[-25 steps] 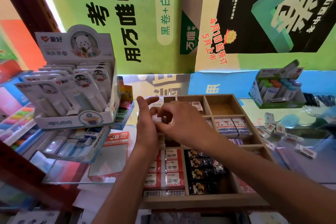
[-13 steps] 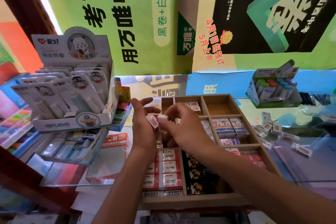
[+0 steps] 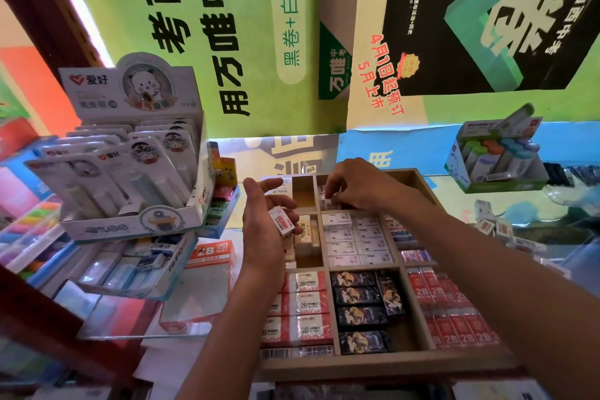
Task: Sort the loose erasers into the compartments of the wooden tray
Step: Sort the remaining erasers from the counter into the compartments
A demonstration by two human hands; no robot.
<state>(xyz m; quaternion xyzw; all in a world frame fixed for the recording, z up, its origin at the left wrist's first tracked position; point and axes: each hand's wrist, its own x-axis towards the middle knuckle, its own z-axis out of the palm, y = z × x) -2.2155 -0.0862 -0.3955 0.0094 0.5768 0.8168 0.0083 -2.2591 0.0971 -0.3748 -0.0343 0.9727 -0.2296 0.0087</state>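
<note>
I am cradling one small wrapped eraser [image 3: 281, 221] in my left hand [image 3: 264, 230], over the left edge of the wooden tray [image 3: 373, 364]; my fingers [image 3: 285, 203] are curling loosely round it, half closed, with the thumb lying free above, so it is resting in the palm more than being pinched; my right hand [image 3: 360, 188] is reaching into the far row of compartments, near the far edge, fingertips bunched downward on the small white erasers [image 3: 331, 204] there; whether it is actually gripping one I cannot tell, since the knuckles are hiding the tips.

The rest is lying already sorted: white ones [image 3: 355, 242] in the middle compartment, black illustrated ones [image 3: 363, 305] in front of it, red 2B ones [image 3: 451, 312] toward the near right corner, larger red-and-white packs [image 3: 302, 305] toward the near left corner; more loose erasers [image 3: 493, 227] are waiting on the counter beyond the tray's right edge.

I am judging these to be light, firm little blocks, not fragile, though the glossy wrap is probably making them slippery; pinching across the two long sides, thumb against forefinger, is looking like the surest hold, letting me set each one down flat in its compartment without knocking its neighbours askew.
</note>
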